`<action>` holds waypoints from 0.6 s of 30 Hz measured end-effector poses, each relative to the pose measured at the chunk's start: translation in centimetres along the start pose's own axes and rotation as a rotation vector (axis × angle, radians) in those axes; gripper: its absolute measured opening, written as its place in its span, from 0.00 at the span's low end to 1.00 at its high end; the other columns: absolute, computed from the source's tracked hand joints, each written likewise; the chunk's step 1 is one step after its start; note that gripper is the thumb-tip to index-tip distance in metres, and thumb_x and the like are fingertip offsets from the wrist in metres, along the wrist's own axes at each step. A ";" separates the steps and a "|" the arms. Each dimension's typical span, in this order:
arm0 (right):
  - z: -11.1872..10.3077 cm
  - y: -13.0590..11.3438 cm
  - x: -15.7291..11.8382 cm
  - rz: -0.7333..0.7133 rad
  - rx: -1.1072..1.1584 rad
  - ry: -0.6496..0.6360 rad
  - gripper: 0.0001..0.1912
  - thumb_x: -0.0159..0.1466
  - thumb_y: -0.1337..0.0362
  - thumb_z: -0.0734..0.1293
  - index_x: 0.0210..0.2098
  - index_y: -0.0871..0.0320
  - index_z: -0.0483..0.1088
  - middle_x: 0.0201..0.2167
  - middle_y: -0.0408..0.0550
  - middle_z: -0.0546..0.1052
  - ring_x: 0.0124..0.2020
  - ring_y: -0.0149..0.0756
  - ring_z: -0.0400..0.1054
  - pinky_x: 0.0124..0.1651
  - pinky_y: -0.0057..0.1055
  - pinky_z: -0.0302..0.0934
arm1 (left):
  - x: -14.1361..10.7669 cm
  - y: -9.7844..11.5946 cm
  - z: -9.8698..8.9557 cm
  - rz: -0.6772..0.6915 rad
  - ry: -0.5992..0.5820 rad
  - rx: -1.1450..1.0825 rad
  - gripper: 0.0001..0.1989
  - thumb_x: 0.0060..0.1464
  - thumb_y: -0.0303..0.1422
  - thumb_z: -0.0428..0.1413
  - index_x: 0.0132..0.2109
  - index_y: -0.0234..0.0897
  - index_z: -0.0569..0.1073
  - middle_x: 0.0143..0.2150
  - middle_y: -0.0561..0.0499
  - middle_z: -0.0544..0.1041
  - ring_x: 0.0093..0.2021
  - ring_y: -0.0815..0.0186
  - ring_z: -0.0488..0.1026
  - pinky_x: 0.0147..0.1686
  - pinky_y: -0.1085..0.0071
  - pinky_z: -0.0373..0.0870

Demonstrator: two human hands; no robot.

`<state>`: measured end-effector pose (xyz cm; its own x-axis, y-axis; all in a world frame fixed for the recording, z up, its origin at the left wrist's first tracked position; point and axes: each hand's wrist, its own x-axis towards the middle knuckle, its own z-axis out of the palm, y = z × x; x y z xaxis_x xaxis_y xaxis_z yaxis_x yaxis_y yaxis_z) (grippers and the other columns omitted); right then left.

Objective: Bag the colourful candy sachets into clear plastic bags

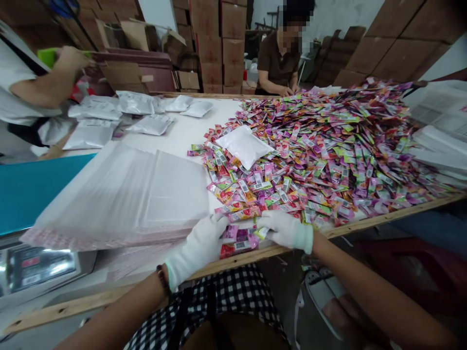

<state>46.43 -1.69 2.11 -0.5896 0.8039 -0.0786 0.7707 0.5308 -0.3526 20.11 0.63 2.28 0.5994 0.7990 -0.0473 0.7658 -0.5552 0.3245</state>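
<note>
Both my hands wear white gloves at the near edge of a large heap of colourful small packets (pixel 321 146). My left hand (pixel 199 243) rests at the left of several packets (pixel 239 238), beside a stack of white translucent bags (pixel 127 189); its fingers are curled at the packets. My right hand (pixel 286 229) is on the other side of them, with its fingers pressed on a green and yellow packet (pixel 261 232). A filled white pouch (pixel 245 147) lies on the heap beyond my hands.
Filled silver-white pouches (pixel 91 133) lie at the back left. A wooden rim (pixel 233 262) edges the table, with a scale (pixel 40 267) at lower left. One person (pixel 277 63) works across the table, another (pixel 32 87) stands at left. Cartons (pixel 233 53) are stacked behind.
</note>
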 end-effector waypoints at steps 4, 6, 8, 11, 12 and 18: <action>-3.5 2.3 1.4 0.072 0.156 0.236 0.10 0.66 0.65 0.59 0.40 0.59 0.70 0.38 0.50 0.72 0.39 0.38 0.66 0.46 0.34 0.59 | 0.7 0.1 -2.5 -0.126 0.026 0.025 0.18 0.57 0.22 0.43 0.52 0.36 0.69 0.44 0.42 0.76 0.45 0.57 0.74 0.45 0.63 0.70; -4.4 3.4 3.9 0.293 0.208 0.294 0.12 0.66 0.63 0.58 0.46 0.59 0.66 0.34 0.47 0.73 0.35 0.37 0.66 0.41 0.32 0.60 | 2.3 0.7 -2.4 -0.171 0.035 -0.062 0.17 0.59 0.25 0.45 0.54 0.38 0.66 0.45 0.45 0.76 0.44 0.60 0.75 0.44 0.65 0.70; -4.3 4.2 7.1 0.503 0.220 0.315 0.17 0.64 0.58 0.61 0.49 0.59 0.64 0.36 0.47 0.74 0.35 0.37 0.67 0.39 0.31 0.59 | 4.1 1.4 -1.3 -0.151 0.044 -0.111 0.16 0.59 0.32 0.51 0.54 0.39 0.66 0.48 0.45 0.76 0.46 0.60 0.75 0.45 0.66 0.70; -3.0 4.9 11.4 0.643 0.182 0.235 0.24 0.59 0.51 0.67 0.49 0.61 0.66 0.40 0.52 0.76 0.39 0.41 0.70 0.40 0.32 0.59 | 6.3 2.3 1.1 -0.108 -0.001 -0.025 0.20 0.54 0.39 0.58 0.53 0.39 0.68 0.48 0.44 0.76 0.49 0.56 0.74 0.47 0.64 0.70; -2.5 5.1 12.3 0.650 0.155 0.190 0.24 0.58 0.51 0.68 0.46 0.61 0.68 0.41 0.54 0.77 0.40 0.43 0.70 0.40 0.32 0.59 | 6.6 2.4 1.8 -0.101 -0.026 0.020 0.20 0.54 0.38 0.58 0.52 0.38 0.69 0.47 0.43 0.77 0.48 0.55 0.74 0.47 0.63 0.69; -2.0 6.7 11.5 0.587 0.129 0.141 0.13 0.57 0.57 0.68 0.38 0.58 0.72 0.37 0.49 0.77 0.37 0.39 0.70 0.37 0.28 0.57 | 4.2 2.2 1.6 -0.002 -0.019 0.060 0.12 0.52 0.25 0.52 0.43 0.39 0.73 0.46 0.45 0.76 0.47 0.57 0.73 0.46 0.64 0.70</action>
<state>45.28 11.61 0.73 -0.0313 0.9844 -0.1729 0.9162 -0.0409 -0.3986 24.69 2.45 1.32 0.6018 0.7959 -0.0658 0.7791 -0.5670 0.2673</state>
